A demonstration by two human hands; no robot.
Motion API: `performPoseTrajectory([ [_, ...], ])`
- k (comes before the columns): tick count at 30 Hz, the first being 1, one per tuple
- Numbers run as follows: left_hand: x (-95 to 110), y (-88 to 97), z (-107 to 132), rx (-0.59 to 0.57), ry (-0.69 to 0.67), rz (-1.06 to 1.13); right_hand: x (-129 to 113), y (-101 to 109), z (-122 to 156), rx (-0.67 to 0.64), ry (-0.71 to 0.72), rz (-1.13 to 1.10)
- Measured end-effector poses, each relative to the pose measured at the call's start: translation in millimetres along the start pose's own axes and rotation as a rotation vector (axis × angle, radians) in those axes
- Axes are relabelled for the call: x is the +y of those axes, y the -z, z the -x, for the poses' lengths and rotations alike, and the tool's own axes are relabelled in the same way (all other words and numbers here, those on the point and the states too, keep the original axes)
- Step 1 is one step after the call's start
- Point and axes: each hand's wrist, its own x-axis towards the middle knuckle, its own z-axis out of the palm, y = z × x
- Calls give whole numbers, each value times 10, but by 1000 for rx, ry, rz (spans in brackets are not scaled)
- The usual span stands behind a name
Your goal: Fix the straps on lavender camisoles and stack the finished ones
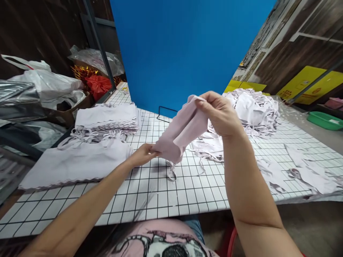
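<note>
A pale lilac garment piece (179,132) with a scalloped edge is stretched at a slant above the table, a thin strap dangling under it. At its lower left end, my left hand (144,154) pinches the fabric. The upper right end is gripped between the thumb and fingers of my right hand (221,112). Left of my left hand lies a neat stack of similar pieces (80,160) with looped straps on top. Behind that sits another flat stack (107,116). A heaped pile of the same fabric (254,109) lies beyond my right hand.
The table (166,200) has a white cloth with a black grid. A blue panel (187,50) stands at the back with a black wire stand (167,113). Loose pieces (313,173) lie at the right. Plastic bags (50,80) crowd the left; a green basin (325,120) is far right.
</note>
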Motion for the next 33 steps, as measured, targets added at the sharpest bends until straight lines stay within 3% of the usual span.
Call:
performPoseTrajectory([
  [5,55,356,-26,213,-51,133,226,301,-7,127,-34,-75],
  [8,264,659,-304,320,-49,67,562,351,-133,153,-103,-126],
  [11,610,907,-663,467,-55,-88,870,366,-352,202,-117,-150],
  [13,883,1024,-837,571,-138,-182,979,415,-490,248,-63,-156],
  [15,1109,1097,-895,598,-257,-261,1015,498,-557,283,19,-140],
  [18,1191,1089,-731,577,-416,-401,1040,605,-408,307,128,-109],
  [21,883,909,-329,538,-429,-608,1163,568,106,219,128,-53],
  [24,323,603,169,322,-362,-704,1376,370,874,-12,3,121],
  [26,-45,385,482,179,-304,-752,1502,204,1398,-150,-4,250],
  [28,-319,203,746,100,-279,-801,1574,62,1838,-223,-33,326],
  [30,-474,86,952,52,-265,-828,1585,-29,2156,-241,-68,378],
  [33,-520,56,1148,-8,-260,-841,1513,-53,2411,-271,-76,427],
])
